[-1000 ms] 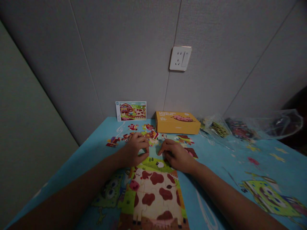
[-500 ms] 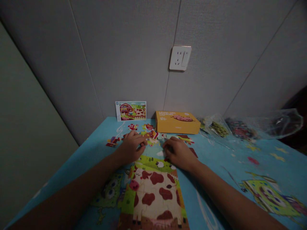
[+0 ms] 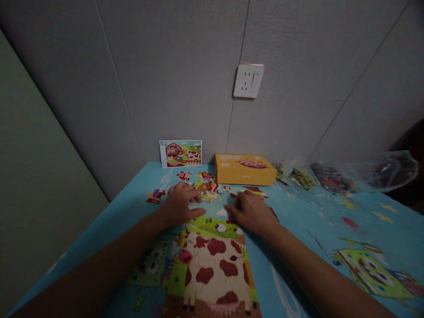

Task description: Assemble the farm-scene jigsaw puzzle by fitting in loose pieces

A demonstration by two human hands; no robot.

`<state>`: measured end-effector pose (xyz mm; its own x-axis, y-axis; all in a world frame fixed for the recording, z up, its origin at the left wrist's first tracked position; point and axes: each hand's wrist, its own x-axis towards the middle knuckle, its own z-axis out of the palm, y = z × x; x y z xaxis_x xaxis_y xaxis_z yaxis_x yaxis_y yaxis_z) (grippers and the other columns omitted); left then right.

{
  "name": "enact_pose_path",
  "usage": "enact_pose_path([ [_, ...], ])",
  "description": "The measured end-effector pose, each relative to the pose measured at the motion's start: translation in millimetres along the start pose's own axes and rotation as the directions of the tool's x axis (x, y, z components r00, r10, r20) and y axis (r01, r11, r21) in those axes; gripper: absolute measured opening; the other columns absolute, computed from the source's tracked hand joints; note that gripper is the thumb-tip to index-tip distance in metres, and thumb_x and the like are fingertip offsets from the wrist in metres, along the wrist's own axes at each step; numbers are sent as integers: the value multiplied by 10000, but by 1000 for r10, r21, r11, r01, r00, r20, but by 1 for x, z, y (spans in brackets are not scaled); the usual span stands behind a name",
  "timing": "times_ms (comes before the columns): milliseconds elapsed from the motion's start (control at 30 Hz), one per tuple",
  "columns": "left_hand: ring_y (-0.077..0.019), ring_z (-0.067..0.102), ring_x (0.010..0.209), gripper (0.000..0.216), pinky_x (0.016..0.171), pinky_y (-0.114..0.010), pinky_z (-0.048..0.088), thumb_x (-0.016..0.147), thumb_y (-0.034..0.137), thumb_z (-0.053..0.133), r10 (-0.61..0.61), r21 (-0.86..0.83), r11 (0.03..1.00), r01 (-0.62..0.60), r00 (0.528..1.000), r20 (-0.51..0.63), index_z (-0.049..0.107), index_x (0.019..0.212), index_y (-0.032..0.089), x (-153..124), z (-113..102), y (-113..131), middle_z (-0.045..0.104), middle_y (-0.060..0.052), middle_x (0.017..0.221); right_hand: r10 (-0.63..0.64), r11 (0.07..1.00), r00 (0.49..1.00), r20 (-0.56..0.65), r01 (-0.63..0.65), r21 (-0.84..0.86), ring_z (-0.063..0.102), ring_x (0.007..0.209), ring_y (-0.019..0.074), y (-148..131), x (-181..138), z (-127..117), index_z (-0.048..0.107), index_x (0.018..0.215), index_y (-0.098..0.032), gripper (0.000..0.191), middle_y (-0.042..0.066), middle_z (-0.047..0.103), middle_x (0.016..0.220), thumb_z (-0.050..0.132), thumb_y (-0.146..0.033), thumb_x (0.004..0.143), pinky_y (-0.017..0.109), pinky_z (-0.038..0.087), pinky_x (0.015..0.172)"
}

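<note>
A jigsaw puzzle with a cow picture (image 3: 215, 269) lies joined on the blue cloth, its far end showing sheep and pale sky. My left hand (image 3: 181, 204) rests at the far left edge of that puzzle, thumb stretched over the sky part, fingers apart and loosely bent. Across from it, my right hand (image 3: 253, 212) lies on the far right edge; its thumb points inward and stands apart from the bent fingers. Neither hand visibly grips anything. Beyond and between them are loose puzzle pieces (image 3: 210, 186), with one more piece (image 3: 156, 196) left of my left hand.
A picture card (image 3: 181, 153) leans on the wall. Beside it stands a yellow puzzle box (image 3: 245, 170). Clear plastic bags (image 3: 301, 174) with pieces lie at the right. A cartoon-printed cloth (image 3: 331, 229) covers the table, and a wall socket (image 3: 249, 81) sits above.
My left thumb has stretched out to the right, away from its fingers. My right hand has shifted slightly to the right and its thumb has spread from the fingers. The joined puzzle has not moved.
</note>
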<state>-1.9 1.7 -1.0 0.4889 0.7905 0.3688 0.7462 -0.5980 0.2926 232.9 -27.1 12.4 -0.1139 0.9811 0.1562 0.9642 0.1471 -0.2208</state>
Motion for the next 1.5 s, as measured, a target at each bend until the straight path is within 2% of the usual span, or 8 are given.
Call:
enact_pose_path([
  [200, -233, 498, 914, 274, 782, -354, 308, 662, 430, 736, -10, 0, 1000, 10, 1000, 10, 650, 814, 220, 1, 2, -2, 649, -15, 852, 0, 1000, 1000, -7, 0, 24, 572, 773, 214, 2, 1, 3, 584, 778, -145, 274, 129, 614, 856, 549, -414, 816, 313, 380, 692],
  [433, -241, 493, 924, 287, 801, -370, 309, 669, 457, 725, -29, 11, 1000, 29, 999, 36, 652, 822, 224, 1, 2, -2, 643, -14, 844, 55, 987, 998, -29, -50, 153, 546, 668, 182, 3, 3, 5, 559, 776, -163, 204, 78, 632, 745, 568, -365, 803, 277, 318, 584],
  [567, -245, 492, 932, 281, 811, -378, 305, 669, 448, 726, -35, 5, 999, 35, 999, 34, 651, 829, 229, 1, 0, 0, 642, -14, 836, 31, 981, 999, -8, -28, 193, 549, 674, 172, -1, 1, 6, 574, 790, -174, 130, 62, 641, 735, 591, -303, 785, 265, 320, 600],
  [733, -233, 493, 917, 269, 805, -372, 300, 670, 437, 728, -32, 3, 999, 32, 999, 35, 648, 822, 230, 1, -1, 1, 638, -7, 834, 24, 975, 1000, 3, -24, 219, 555, 672, 164, -1, 1, 7, 590, 843, -180, 133, 55, 646, 747, 602, -301, 786, 258, 319, 599],
  [900, -223, 495, 916, 265, 795, -357, 299, 678, 428, 725, -6, 1, 1000, 6, 1000, 26, 644, 823, 221, 1, 0, 0, 639, -7, 839, 18, 976, 1000, 4, -18, 218, 566, 688, 170, 1, 2, 8, 591, 854, -183, 134, 52, 655, 766, 598, -302, 792, 263, 327, 605],
  [1067, -223, 495, 904, 264, 790, -359, 299, 675, 427, 723, -5, 4, 1000, 5, 1000, 24, 644, 821, 221, 0, 1, 0, 636, -8, 822, 2, 979, 1000, 15, -5, 205, 572, 699, 180, 2, 1, 7, 620, 953, -179, 204, 57, 657, 769, 591, -308, 797, 277, 347, 628],
  [1300, -226, 491, 906, 261, 797, -365, 306, 681, 426, 721, -5, -2, 1000, 5, 1000, 27, 642, 823, 221, 1, -1, 0, 643, -14, 836, -68, 988, 998, -10, 69, 135, 558, 806, 200, 3, 1, 6, 641, 808, -163, 168, 87, 631, 853, 609, -325, 782, 290, 374, 714],
  [1500, -222, 488, 902, 258, 806, -363, 305, 693, 432, 715, 0, -3, 1000, 0, 1000, 29, 641, 823, 221, 0, -2, 1, 637, -7, 824, -67, 987, 998, -1, 67, 148, 540, 839, 202, 4, 1, 7, 634, 866, -166, 181, 82, 590, 883, 626, -319, 770, 292, 374, 753],
])
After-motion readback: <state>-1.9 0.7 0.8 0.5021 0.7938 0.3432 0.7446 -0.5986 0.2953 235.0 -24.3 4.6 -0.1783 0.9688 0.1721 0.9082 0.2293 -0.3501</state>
